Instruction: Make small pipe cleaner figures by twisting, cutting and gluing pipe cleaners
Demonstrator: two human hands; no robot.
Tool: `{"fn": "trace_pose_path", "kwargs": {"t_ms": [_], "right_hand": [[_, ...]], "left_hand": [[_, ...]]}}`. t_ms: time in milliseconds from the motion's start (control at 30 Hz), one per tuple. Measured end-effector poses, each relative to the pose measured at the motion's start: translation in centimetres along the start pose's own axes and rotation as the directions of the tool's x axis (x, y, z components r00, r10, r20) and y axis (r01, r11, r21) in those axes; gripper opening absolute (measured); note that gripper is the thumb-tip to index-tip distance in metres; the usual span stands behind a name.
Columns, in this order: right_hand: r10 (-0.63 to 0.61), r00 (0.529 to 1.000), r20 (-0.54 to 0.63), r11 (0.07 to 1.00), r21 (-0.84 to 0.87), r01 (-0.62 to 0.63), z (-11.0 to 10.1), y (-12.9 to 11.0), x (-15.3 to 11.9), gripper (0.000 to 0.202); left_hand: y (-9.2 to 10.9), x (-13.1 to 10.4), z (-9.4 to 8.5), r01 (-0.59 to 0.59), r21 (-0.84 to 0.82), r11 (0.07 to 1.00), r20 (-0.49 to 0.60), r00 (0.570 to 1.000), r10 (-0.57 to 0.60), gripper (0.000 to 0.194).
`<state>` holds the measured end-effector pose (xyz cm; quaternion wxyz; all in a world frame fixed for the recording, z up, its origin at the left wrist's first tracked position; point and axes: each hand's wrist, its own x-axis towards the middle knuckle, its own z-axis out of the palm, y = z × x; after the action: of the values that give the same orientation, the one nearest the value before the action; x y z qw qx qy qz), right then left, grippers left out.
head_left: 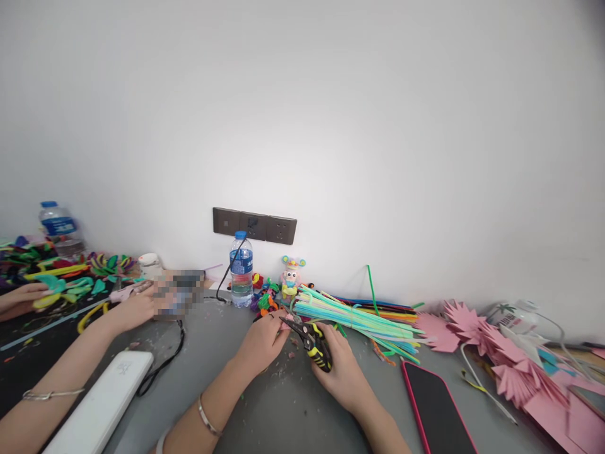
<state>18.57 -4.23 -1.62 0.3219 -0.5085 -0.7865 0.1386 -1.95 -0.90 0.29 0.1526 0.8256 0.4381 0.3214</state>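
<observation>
My right hand [343, 369] grips a pair of snips [317, 348] with black and yellow handles, the pointed jaws aimed left. Those jaws reach the fingertips of my left hand [265, 340], which is closed in a pinch. Whatever small thing lies between its fingers is too small to name. Just beyond both hands lies a bundle of pale green and blue pipe cleaners [352, 315]. A small toy figure [290, 279] with big eyes stands behind, next to a tangle of coloured pipe cleaners [268, 296].
A water bottle [241, 271] stands at the wall under the sockets [255, 226]. At right are a red-cased phone [439, 407] and folded pink paper [510, 359]. On the left lies a white power bank [101, 407]; a co-worker's hand [137, 309] touches a blurred device.
</observation>
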Motion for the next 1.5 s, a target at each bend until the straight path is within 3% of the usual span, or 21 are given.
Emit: {"fn": "trace_pose_path", "kwargs": {"t_ms": [233,433,833,967,1067,1333,1500], "right_hand": [[-0.002,0.999,-0.039,0.999,-0.048,0.001,0.0,-0.4,-0.1,0.056],[0.038,0.998,-0.044,0.993,-0.111,-0.042,-0.1,-0.9,-0.2,0.049],[0.062,0.996,-0.063,0.979,-0.189,-0.072,0.9,0.1,-0.5,0.058],[-0.003,0.990,-0.142,0.979,-0.201,-0.026,1.1,-0.1,-0.3,0.055],[0.017,0.978,-0.208,0.968,-0.242,-0.068,1.6,-0.2,-0.4,0.059],[0.162,0.980,-0.118,0.955,-0.232,-0.186,2.5,0.3,-0.3,0.054],[0.158,0.983,-0.092,0.941,-0.287,-0.178,2.4,0.5,0.0,0.054]], "left_hand": [[0.0,0.0,-0.1,0.030,-0.044,0.999,-0.031,0.999,-0.031,0.019],[-0.2,0.0,-0.2,-0.026,-0.129,0.991,-0.028,0.999,0.023,0.023],[0.0,0.0,-0.1,0.020,-0.069,0.997,-0.040,0.999,-0.023,0.019],[-0.1,0.0,0.0,0.018,-0.026,1.000,-0.061,0.998,-0.019,0.019],[-0.2,0.0,0.0,0.023,-0.019,1.000,-0.061,0.998,-0.024,0.018],[-0.4,0.0,0.2,0.022,0.041,0.999,-0.072,0.997,-0.019,0.016],[-0.7,-0.1,0.6,0.030,0.090,0.996,-0.065,0.998,-0.024,0.018]]}}
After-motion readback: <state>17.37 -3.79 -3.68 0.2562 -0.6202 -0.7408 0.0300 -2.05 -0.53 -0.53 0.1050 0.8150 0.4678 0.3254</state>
